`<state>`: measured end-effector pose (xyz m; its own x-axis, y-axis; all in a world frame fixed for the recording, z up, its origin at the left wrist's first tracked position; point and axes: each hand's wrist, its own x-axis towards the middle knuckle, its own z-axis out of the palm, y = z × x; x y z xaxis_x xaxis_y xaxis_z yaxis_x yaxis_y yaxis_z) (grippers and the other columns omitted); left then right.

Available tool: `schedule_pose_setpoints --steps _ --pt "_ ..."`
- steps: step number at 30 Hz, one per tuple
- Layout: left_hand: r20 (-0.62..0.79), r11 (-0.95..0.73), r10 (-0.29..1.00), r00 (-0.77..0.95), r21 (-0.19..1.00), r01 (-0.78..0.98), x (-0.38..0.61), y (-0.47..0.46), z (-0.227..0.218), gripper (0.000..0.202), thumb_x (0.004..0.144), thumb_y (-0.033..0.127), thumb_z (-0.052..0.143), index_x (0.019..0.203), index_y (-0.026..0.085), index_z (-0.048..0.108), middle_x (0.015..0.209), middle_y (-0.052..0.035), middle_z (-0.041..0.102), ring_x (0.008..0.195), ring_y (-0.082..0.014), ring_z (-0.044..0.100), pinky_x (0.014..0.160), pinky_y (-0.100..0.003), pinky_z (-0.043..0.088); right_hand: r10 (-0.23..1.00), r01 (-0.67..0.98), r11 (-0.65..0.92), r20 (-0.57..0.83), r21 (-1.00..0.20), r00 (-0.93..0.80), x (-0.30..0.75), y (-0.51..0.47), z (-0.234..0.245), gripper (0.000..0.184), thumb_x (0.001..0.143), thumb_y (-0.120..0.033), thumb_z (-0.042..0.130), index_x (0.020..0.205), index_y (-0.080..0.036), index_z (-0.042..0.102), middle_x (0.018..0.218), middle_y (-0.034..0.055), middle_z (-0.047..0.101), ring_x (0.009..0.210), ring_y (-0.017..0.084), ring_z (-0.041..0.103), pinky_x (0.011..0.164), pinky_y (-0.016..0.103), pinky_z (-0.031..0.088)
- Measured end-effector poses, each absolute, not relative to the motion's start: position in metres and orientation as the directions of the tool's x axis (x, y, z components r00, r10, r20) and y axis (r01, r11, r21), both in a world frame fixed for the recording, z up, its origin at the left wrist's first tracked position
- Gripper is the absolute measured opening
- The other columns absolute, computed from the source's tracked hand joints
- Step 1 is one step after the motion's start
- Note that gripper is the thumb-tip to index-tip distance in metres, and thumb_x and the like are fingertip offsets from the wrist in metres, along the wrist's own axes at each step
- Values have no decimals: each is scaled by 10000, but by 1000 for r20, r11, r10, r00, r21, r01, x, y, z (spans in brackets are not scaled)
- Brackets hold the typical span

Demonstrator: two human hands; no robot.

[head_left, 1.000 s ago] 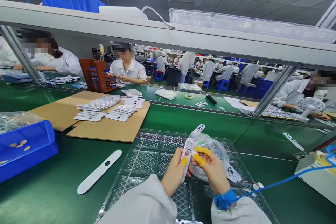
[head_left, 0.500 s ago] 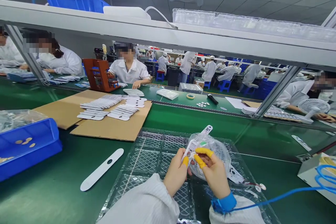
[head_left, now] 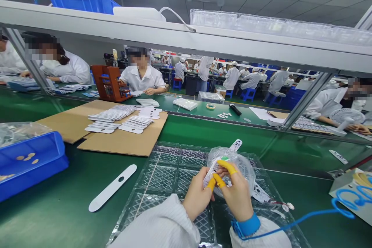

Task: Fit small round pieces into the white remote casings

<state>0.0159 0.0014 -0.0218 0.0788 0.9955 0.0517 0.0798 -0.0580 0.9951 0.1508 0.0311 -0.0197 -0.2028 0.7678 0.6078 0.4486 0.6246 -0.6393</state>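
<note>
We are looking down from the head camera at a green conveyor workbench [head_left: 186, 135], with our two bare hands close together near the bottom centre. Our left hand [head_left: 197, 197] is closing around a white perforated plastic strip [head_left: 213, 170], and our right hand [head_left: 236, 197] is curling in, its yellow finger cots [head_left: 226, 166] pinching the strip's edge. The strip is sitting against a clear plastic bag [head_left: 241, 166], and we cannot tell whether our right hand is gripping the bag too. Both hands are hovering over a clear ridged plastic tray [head_left: 162, 176]. A blue wrist strap [head_left: 247, 224] is circling our right wrist, its blue coiled cord [head_left: 343, 203] trailing to the right.

Beyond us, a co-worker [head_left: 142, 79] is sitting across the belt, and cardboard sheets [head_left: 124, 141] are carrying stacked white plastic pieces [head_left: 112, 113].

The risks are these: a loose pinch could be letting the strip slip, the slick bag could be sliding off the tray, and a snagged cord could be tugging at our wrist.
</note>
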Motion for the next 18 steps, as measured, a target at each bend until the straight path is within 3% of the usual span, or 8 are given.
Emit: schedule_pose_setpoints --steps 4,6,9,13,18 --pt "32 -31 996 86 999 -8 18 1 -22 312 670 40 361 913 198 476 725 31 549 416 -63 499 347 -155 343 848 467 489 526 -737 -58 151 35 -25 274 718 -216 641 966 -195 527 825 32 537 712 189 544 672 357 486" --pt "33 -28 995 96 998 -60 19 1 -20 302 681 52 372 926 198 470 788 17 575 419 -59 507 341 -152 340 911 359 383 412 -851 2 150 38 -28 328 683 -254 683 947 -197 496 818 30 547 684 189 550 635 354 493" --pt "38 -26 993 108 994 -111 19 0 -18 285 713 79 395 960 195 476 785 15 586 410 -55 506 347 -151 350 966 112 257 251 -960 -65 148 40 -31 373 687 -316 689 969 -192 479 830 41 576 679 189 565 590 332 504" --pt "56 -43 990 129 994 -102 16 -1 -15 277 748 103 398 991 193 495 694 32 562 384 -57 502 340 -149 328 967 -19 178 178 -984 -184 145 40 -30 327 670 -368 709 885 -170 562 722 27 585 716 201 573 608 309 502" --pt "55 -49 993 109 997 -57 16 -2 -13 233 785 141 409 996 194 494 698 33 561 358 -53 481 319 -153 300 978 -51 137 143 -989 -149 137 34 -23 310 636 -391 734 802 -166 599 664 26 603 645 189 573 532 274 479"
